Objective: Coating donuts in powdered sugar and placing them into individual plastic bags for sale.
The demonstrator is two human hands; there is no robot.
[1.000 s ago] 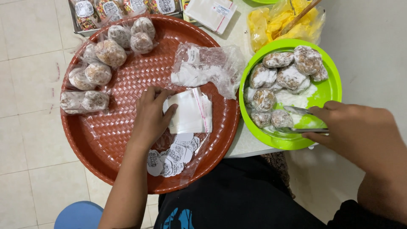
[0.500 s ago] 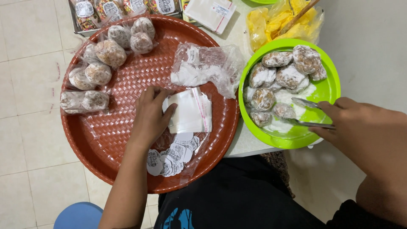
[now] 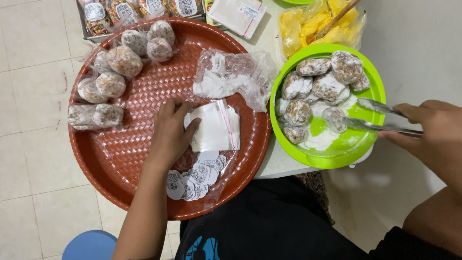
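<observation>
My left hand (image 3: 169,129) rests on a stack of small clear bags (image 3: 215,126) lying in the round red-brown woven tray (image 3: 125,168), fingers pinching the stack's left edge. My right hand (image 3: 428,132) holds metal tongs (image 3: 373,118), whose tips reach into the green bowl (image 3: 337,161) and close around one powdered round sweet (image 3: 334,119). Several more sugar-dusted sweets (image 3: 327,86) lie in the bowl over white powder. Bagged sweets (image 3: 108,84) sit along the tray's left and top. Round paper stickers (image 3: 195,175) lie in a clear bag at the tray's near edge.
A crumpled clear bag with white powder (image 3: 231,77) lies at the tray's right side. A yellow bag of snacks (image 3: 320,26) and a flat white packet (image 3: 238,14) lie beyond the bowl. Packaged goods (image 3: 139,8) line the far edge. A blue stool (image 3: 89,245) stands below on the tiled floor.
My right hand drew back to the right with the tongs, whose tips moved from the bowl's near rim up to a sweet in its middle. My left hand stayed on the bags.
</observation>
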